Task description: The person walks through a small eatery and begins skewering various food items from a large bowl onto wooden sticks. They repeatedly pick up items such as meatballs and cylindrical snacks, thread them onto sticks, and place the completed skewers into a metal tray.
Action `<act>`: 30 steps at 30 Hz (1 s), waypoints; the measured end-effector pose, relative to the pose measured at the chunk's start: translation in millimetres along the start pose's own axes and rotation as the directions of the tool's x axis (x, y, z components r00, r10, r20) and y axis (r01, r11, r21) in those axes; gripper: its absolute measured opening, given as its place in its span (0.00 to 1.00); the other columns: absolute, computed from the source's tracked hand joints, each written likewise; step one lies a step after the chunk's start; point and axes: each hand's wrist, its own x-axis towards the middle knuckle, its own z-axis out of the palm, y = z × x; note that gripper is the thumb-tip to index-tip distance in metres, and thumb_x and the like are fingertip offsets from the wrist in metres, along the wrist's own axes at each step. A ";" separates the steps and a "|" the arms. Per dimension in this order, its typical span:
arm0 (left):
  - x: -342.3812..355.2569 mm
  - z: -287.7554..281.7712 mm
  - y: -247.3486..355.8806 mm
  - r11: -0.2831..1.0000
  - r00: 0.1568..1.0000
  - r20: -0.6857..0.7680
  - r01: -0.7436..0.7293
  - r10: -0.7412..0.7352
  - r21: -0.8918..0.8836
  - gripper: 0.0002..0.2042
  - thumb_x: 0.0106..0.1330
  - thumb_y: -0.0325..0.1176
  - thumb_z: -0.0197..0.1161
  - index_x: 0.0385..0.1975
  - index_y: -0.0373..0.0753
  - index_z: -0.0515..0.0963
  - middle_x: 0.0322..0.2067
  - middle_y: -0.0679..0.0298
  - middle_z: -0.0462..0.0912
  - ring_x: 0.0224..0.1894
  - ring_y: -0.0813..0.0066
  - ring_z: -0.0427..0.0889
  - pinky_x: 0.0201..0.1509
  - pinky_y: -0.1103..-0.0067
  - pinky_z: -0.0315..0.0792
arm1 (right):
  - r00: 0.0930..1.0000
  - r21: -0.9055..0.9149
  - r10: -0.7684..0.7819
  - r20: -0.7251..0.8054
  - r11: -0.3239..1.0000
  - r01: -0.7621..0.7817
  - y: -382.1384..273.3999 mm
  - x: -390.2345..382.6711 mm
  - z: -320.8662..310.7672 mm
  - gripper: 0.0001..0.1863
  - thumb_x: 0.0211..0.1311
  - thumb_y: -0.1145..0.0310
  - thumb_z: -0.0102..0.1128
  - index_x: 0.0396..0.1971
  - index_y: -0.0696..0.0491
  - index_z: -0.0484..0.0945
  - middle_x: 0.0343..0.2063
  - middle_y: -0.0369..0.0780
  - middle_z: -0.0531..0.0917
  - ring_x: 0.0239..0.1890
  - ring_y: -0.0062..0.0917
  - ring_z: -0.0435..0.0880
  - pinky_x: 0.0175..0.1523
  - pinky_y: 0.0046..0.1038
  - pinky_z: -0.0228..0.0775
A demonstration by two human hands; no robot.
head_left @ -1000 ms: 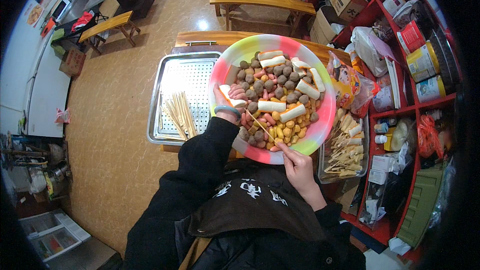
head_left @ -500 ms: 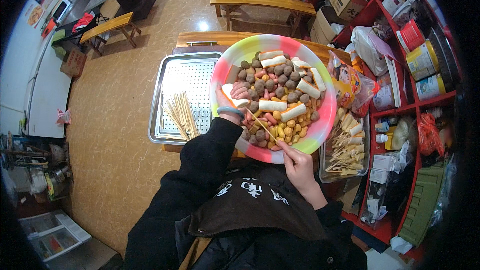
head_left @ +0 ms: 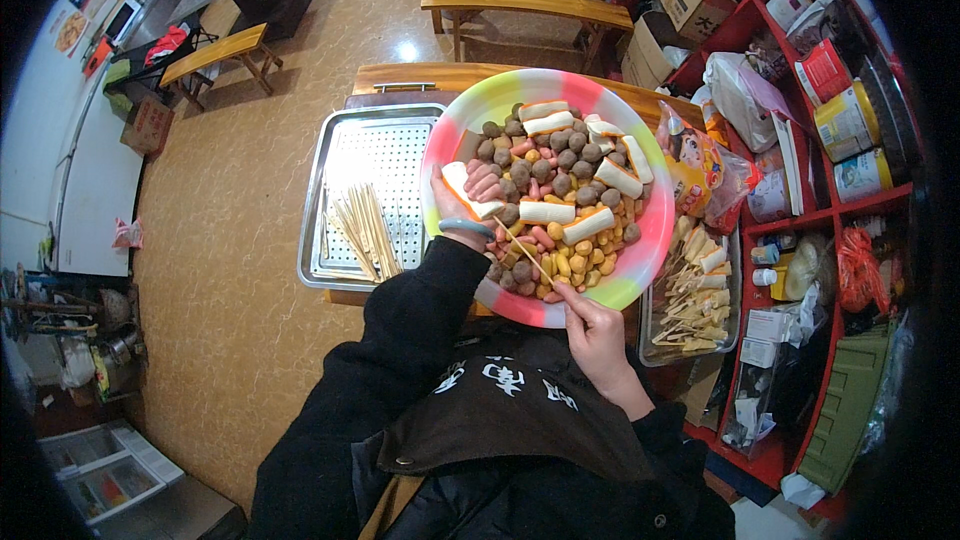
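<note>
A large round basin (head_left: 648,270) in blended pink, yellow and green holds brown meatballs (head_left: 520,175), small pink sausages, yellow balls and several white sticks with orange edges (head_left: 546,212). At its left side, the fingers of my left hand (head_left: 484,183) are closed round another white orange-edged stick (head_left: 455,178), which looks like a crab stick. A pale ring-shaped bangle circles that wrist. My right hand (head_left: 597,332) pinches the near end of a thin wooden skewer (head_left: 525,252) over the basin's near side. The skewer's far tip reaches toward my left wrist, bare along its visible length.
Left of the basin, a perforated metal tray (head_left: 385,145) carries a bundle of bare skewers (head_left: 362,230). Filled skewers (head_left: 695,300) lie in a tray at the right. Beyond stand a red shelf (head_left: 825,215) with tins and bags, and a wooden bench (head_left: 525,6).
My left hand has shifted very slightly, and its fingers sit a little differently on the white stick. My right hand and the skewer have hardly moved.
</note>
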 end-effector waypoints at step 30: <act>-5.4 23.0 -15.6 0.937 0.997 0.075 -0.032 0.006 0.348 0.11 0.60 0.37 0.38 0.19 0.41 0.61 0.14 0.70 0.55 0.14 0.82 0.55 0.17 0.86 0.54 | 1.000 -0.119 -0.024 -0.006 0.993 0.024 -14.8 -4.1 1.4 0.16 0.48 0.83 0.46 0.40 0.62 0.73 0.26 0.44 0.80 0.23 0.26 0.79 0.30 0.21 0.68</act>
